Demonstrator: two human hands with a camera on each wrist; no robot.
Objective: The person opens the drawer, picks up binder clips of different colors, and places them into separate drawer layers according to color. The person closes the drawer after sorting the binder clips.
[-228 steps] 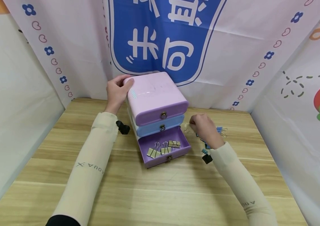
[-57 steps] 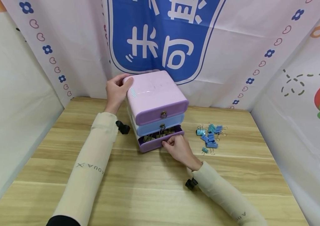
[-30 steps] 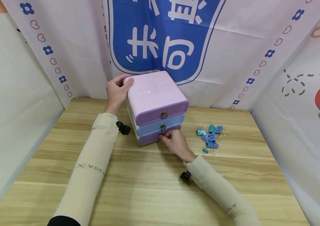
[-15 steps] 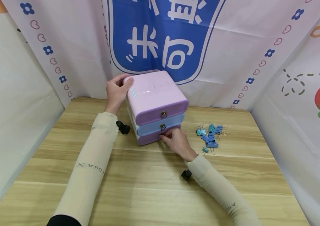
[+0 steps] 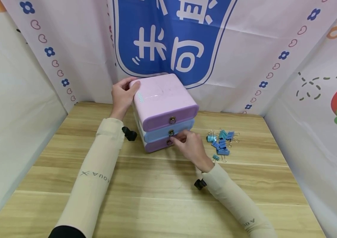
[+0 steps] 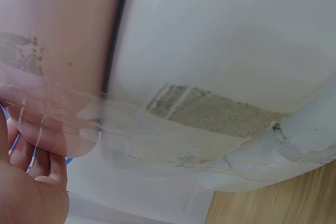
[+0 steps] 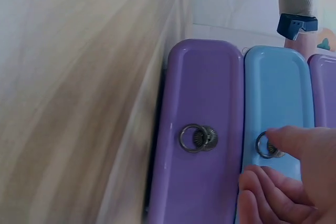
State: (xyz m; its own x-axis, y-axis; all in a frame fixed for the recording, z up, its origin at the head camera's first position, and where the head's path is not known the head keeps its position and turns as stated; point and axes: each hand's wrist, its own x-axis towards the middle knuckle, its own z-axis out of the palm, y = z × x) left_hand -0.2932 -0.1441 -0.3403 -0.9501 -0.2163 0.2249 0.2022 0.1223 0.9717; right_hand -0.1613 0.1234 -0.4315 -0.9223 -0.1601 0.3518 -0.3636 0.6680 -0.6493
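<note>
A small three-drawer box (image 5: 164,96) with a pink top stands at the table's back, all drawers pushed in. My left hand (image 5: 122,97) grips its rear left corner, thumb on top; in the left wrist view the fingers (image 6: 39,161) curl behind the box. My right hand (image 5: 192,147) is at the blue middle drawer (image 7: 278,82). Its thumb tip overlaps the drawer's metal ring pull (image 7: 261,145), while the other fingers curl below, apart from the thumb. The purple bottom drawer (image 7: 202,87) has its own ring pull (image 7: 193,138), hanging free.
Several blue and teal binder clips (image 5: 222,151) lie in a loose pile on the wooden table (image 5: 144,195), right of the box. A printed cloth (image 5: 234,66) hangs close behind the box, and white cloth walls (image 5: 14,109) flank the table.
Gold binder clips went into the bottom drawer, which my right hand pushed in. That hand then left the bottom ring and rose to the middle drawer's. My left hand stayed put.
</note>
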